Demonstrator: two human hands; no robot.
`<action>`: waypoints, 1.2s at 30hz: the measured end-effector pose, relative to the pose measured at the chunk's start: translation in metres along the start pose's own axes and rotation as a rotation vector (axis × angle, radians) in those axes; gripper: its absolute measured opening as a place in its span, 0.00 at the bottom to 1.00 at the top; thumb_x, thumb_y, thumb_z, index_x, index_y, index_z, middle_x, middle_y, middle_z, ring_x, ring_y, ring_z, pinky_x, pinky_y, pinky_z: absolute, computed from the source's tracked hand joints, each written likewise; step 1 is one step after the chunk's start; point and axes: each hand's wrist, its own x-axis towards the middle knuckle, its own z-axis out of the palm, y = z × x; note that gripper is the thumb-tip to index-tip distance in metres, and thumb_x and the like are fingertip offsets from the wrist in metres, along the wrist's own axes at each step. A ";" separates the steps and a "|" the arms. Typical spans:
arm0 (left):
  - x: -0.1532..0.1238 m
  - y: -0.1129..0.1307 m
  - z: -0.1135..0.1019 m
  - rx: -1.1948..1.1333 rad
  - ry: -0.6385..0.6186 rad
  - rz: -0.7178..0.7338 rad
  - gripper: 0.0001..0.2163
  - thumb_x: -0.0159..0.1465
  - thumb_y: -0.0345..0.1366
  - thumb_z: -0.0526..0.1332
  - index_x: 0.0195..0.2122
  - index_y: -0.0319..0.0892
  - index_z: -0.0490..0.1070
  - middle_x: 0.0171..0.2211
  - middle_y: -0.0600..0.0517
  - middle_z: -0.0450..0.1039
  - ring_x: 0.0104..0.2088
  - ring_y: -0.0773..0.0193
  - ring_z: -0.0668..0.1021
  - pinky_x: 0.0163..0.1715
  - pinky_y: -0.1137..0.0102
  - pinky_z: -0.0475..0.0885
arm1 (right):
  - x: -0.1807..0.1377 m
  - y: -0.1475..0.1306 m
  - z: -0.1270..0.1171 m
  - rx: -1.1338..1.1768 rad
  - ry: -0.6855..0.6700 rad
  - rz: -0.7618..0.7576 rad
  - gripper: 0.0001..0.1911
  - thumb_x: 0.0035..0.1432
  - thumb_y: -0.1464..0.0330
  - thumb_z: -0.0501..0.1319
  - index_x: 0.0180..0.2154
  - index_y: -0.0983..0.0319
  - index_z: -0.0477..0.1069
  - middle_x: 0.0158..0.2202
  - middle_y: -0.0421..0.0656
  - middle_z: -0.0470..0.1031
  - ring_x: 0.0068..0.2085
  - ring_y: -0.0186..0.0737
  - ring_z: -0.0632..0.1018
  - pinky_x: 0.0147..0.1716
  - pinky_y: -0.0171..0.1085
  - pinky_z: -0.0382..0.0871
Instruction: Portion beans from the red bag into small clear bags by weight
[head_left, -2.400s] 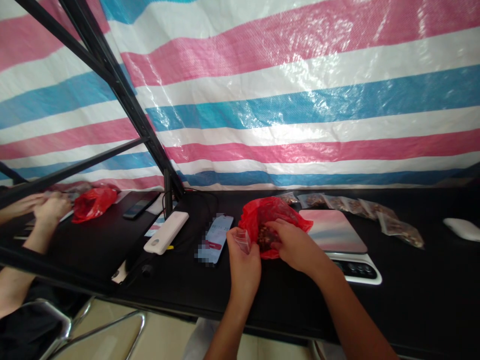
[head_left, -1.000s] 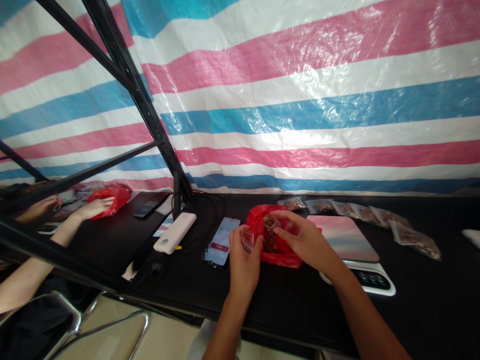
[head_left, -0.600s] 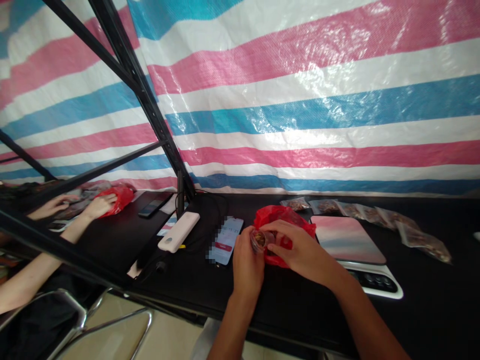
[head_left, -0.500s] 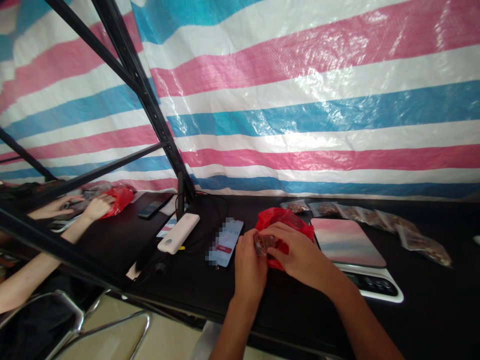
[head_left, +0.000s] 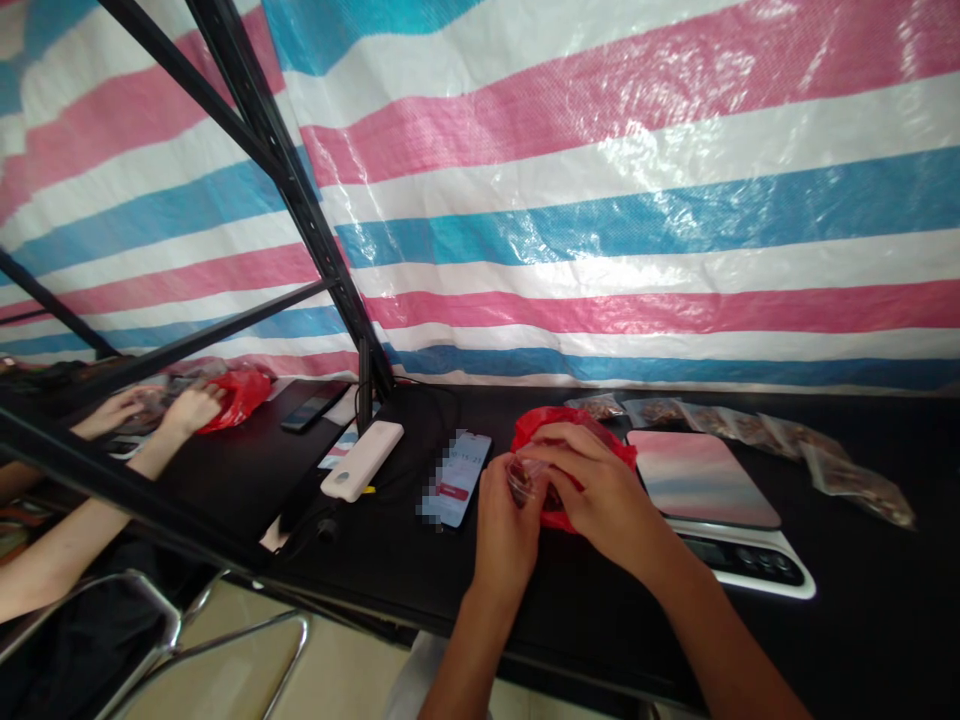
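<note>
**A:** What do the hands have hold of?

**B:** The left hand (head_left: 506, 540) is curled closed around a small clear cup (head_left: 525, 480); the right hand (head_left: 596, 490) reaches across from the other side, its fingers (head_left: 559, 450) bent over the cup and nearly closed; the cup sits between them, largely covered by their fingers.

**A:** And what lies around them?

**B:** A red bag (head_left: 541, 425) bunches just behind and under the cup, touching both hands; brownish bits may be in the cup, but it's too blurred to tell; a phone (head_left: 455, 480) lies just left of the left hand; a scale (head_left: 701, 465) stands just right of the right hand, with sachets (head_left: 757, 435) in a row beyond it.

**A:** What could go wrong here?

**B:** The cup is small and smooth; if either grip slackens, it could tip or slip, dropping into the bag or shedding its contents onto the counter (head_left: 862, 610); a careless sideways move of the left hand could also catch the phone; the thin bag could snag in the fingers and pull the cup askew.
</note>
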 end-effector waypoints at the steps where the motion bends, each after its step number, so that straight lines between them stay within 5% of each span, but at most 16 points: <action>1: 0.000 0.000 0.000 0.017 0.019 0.001 0.09 0.69 0.36 0.61 0.48 0.43 0.69 0.44 0.47 0.73 0.45 0.56 0.76 0.50 0.61 0.70 | 0.000 0.005 -0.001 -0.023 0.060 0.020 0.21 0.65 0.78 0.55 0.52 0.57 0.77 0.54 0.47 0.76 0.55 0.44 0.75 0.56 0.44 0.70; 4: -0.001 0.003 0.000 0.104 0.108 -0.014 0.06 0.70 0.37 0.60 0.45 0.43 0.67 0.42 0.48 0.70 0.43 0.56 0.76 0.47 0.61 0.71 | -0.001 0.020 -0.005 -0.176 0.097 0.122 0.19 0.64 0.78 0.55 0.50 0.61 0.79 0.53 0.49 0.77 0.54 0.48 0.75 0.58 0.47 0.69; 8: -0.007 0.017 0.002 0.245 0.178 -0.103 0.05 0.70 0.36 0.59 0.41 0.44 0.62 0.42 0.46 0.68 0.41 0.54 0.76 0.41 0.62 0.70 | 0.000 0.028 -0.006 -0.383 -0.116 0.283 0.23 0.57 0.83 0.55 0.48 0.60 0.80 0.51 0.47 0.79 0.51 0.49 0.75 0.54 0.47 0.67; 15: -0.030 0.052 0.015 0.283 -0.018 -0.238 0.07 0.67 0.29 0.58 0.38 0.47 0.59 0.40 0.49 0.67 0.36 0.55 0.77 0.34 0.64 0.67 | 0.013 0.031 0.006 -0.514 -0.297 0.316 0.23 0.55 0.81 0.58 0.49 0.60 0.78 0.56 0.47 0.77 0.55 0.51 0.74 0.51 0.47 0.63; 22: -0.028 0.025 0.024 0.002 0.080 -0.131 0.16 0.57 0.17 0.57 0.40 0.45 0.60 0.42 0.49 0.62 0.41 0.59 0.74 0.46 0.63 0.71 | 0.014 0.031 -0.002 -0.414 -0.419 0.395 0.24 0.51 0.84 0.57 0.46 0.60 0.78 0.55 0.47 0.79 0.56 0.48 0.76 0.51 0.42 0.65; 26: -0.013 0.010 0.018 -0.101 0.243 -0.168 0.16 0.58 0.20 0.59 0.41 0.46 0.59 0.40 0.53 0.62 0.39 0.63 0.72 0.45 0.65 0.70 | 0.007 0.019 -0.013 -0.403 -0.482 0.468 0.24 0.52 0.84 0.59 0.47 0.59 0.78 0.51 0.48 0.80 0.51 0.48 0.79 0.46 0.40 0.67; 30: -0.002 0.005 0.008 -0.168 0.318 -0.219 0.13 0.61 0.25 0.61 0.41 0.46 0.58 0.36 0.56 0.63 0.34 0.66 0.72 0.40 0.68 0.70 | -0.001 0.009 -0.023 -0.421 -0.557 0.502 0.11 0.57 0.74 0.64 0.43 0.60 0.79 0.44 0.50 0.81 0.44 0.51 0.81 0.41 0.41 0.66; 36: -0.009 0.011 0.004 -0.125 0.063 -0.261 0.14 0.58 0.25 0.62 0.40 0.46 0.59 0.32 0.57 0.67 0.32 0.64 0.74 0.38 0.68 0.69 | -0.001 0.012 -0.020 -0.412 -0.434 0.404 0.22 0.54 0.83 0.58 0.46 0.60 0.78 0.50 0.48 0.79 0.47 0.47 0.77 0.45 0.40 0.65</action>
